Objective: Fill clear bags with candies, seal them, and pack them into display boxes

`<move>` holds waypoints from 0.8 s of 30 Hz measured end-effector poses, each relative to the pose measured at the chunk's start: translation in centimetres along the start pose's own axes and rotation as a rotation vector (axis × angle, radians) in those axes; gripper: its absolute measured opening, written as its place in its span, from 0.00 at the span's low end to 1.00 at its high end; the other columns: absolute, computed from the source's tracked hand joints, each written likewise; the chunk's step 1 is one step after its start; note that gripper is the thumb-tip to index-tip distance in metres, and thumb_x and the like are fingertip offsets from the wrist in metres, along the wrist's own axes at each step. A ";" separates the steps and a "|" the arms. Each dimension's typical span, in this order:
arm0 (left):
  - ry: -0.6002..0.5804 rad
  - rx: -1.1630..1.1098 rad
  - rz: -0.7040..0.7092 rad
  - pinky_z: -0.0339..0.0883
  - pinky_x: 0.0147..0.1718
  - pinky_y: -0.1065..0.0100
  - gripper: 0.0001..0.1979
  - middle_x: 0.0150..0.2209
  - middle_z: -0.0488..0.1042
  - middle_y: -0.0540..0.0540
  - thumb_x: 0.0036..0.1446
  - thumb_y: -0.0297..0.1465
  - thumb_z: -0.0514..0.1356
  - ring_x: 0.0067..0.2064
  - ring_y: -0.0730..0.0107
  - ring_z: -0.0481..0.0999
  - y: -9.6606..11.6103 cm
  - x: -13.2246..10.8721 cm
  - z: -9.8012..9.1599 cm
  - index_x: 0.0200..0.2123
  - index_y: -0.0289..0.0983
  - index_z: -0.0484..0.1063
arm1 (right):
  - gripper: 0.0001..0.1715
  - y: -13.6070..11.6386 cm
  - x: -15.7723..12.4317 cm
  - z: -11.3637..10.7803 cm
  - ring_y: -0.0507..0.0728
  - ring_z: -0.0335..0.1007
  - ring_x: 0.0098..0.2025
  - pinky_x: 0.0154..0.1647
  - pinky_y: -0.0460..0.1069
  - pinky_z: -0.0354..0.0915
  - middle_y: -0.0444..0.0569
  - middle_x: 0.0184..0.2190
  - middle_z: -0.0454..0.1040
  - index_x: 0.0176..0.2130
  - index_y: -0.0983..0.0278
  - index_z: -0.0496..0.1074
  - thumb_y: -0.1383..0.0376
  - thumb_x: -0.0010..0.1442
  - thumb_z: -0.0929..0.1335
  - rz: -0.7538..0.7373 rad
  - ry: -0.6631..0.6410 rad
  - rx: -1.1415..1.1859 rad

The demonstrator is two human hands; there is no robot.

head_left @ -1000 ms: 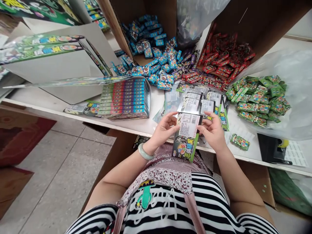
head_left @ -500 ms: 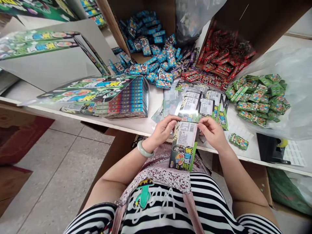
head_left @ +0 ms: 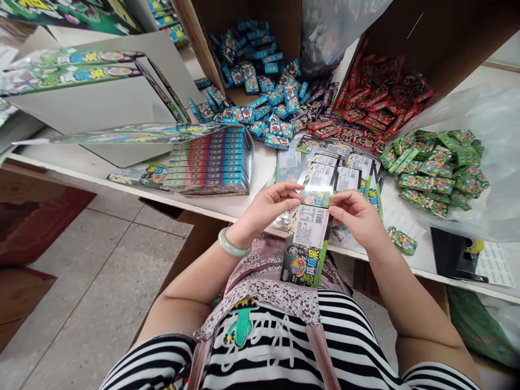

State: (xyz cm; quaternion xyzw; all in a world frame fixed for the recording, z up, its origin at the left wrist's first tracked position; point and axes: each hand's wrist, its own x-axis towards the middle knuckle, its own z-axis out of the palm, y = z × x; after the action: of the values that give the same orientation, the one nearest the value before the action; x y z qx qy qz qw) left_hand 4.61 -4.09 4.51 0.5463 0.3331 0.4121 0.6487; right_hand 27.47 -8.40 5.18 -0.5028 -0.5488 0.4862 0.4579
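Printed candy card (head_left: 306,254), green, with white barcode label (head_left: 311,226) facing up: in the air between both hands, across the front edge of the white table (head_left: 227,208). Long axis running from the table toward the torso, tilted slightly, lower end leaning toward the left arm and projecting past the table edge above the striped top (head_left: 284,346). Upper end pinched.

Left hand (head_left: 268,208) and right hand (head_left: 357,216): about equally near, one on each side of the card's upper end. Left fingers (head_left: 290,189) curled in, thumb side against the card's left edge; right fingers (head_left: 339,203) closed on its right edge. Exact contact partly hidden by the fingers. Pale bangle (head_left: 233,242) on left wrist.

Just beyond the fingertips: overlapping row of similar cards (head_left: 341,176), labels up, on the table; nothing else between it and the held card. Further left, stack of boxed candy (head_left: 211,162). Behind, heaps of blue candy packets (head_left: 268,97) and red candy packets (head_left: 377,92). To the right, green candy packets (head_left: 439,168) on a clear plastic sheet (head_left: 483,130); one loose green packet (head_left: 402,241) near the right forearm.
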 end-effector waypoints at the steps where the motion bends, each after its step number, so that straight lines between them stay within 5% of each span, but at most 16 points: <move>1: 0.001 0.037 0.031 0.71 0.40 0.68 0.14 0.35 0.80 0.47 0.53 0.36 0.70 0.37 0.71 0.78 0.1 -0.1 -0.1 0.41 0.37 0.78 | 0.07 -0.2 -0.1 0.0 0.54 0.72 0.35 0.26 0.46 0.67 0.46 0.33 0.75 0.36 0.59 0.73 0.60 0.57 0.73 -0.044 0.002 -0.060; 6: 0.029 0.155 0.129 0.71 0.39 0.67 0.11 0.34 0.79 0.46 0.54 0.38 0.69 0.38 0.69 0.78 0.7 -0.5 0.1 0.31 0.36 0.77 | 0.04 -1.3 -0.7 0.0 0.57 0.74 0.44 0.33 0.50 0.71 0.50 0.41 0.77 0.35 0.59 0.75 0.61 0.60 0.72 -0.150 -0.063 -0.277; 12: 0.110 0.131 0.003 0.67 0.31 0.70 0.12 0.29 0.75 0.50 0.51 0.39 0.69 0.30 0.74 0.72 2.3 0.1 1.5 0.32 0.36 0.75 | 0.12 -3.0 1.1 0.2 0.53 0.69 0.29 0.26 0.49 0.65 0.45 0.30 0.76 0.34 0.60 0.73 0.55 0.55 0.74 0.061 -0.070 -0.140; 17: 0.107 0.063 -0.059 0.64 0.29 0.71 0.10 0.26 0.73 0.52 0.44 0.33 0.69 0.29 0.76 0.69 2.6 0.2 1.4 0.28 0.35 0.73 | 0.19 -4.2 2.4 0.2 0.54 0.71 0.32 0.31 0.50 0.68 0.46 0.31 0.76 0.33 0.61 0.74 0.53 0.47 0.78 0.211 -0.209 -0.045; 24: 0.000 0.085 0.018 0.67 0.36 0.69 0.09 0.31 0.75 0.48 0.50 0.34 0.69 0.34 0.72 0.73 2.9 -1.0 0.1 0.27 0.35 0.74 | 0.15 -5.2 1.3 0.9 0.54 0.72 0.32 0.33 0.50 0.68 0.48 0.32 0.78 0.30 0.61 0.75 0.53 0.55 0.74 0.077 -0.242 -0.138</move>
State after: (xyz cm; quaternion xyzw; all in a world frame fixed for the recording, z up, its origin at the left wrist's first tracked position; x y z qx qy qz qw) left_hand 3.78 -4.84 7.35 0.5764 0.3455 0.4034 0.6210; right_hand 25.97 -7.31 10.29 -0.4915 -0.6123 0.5217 0.3337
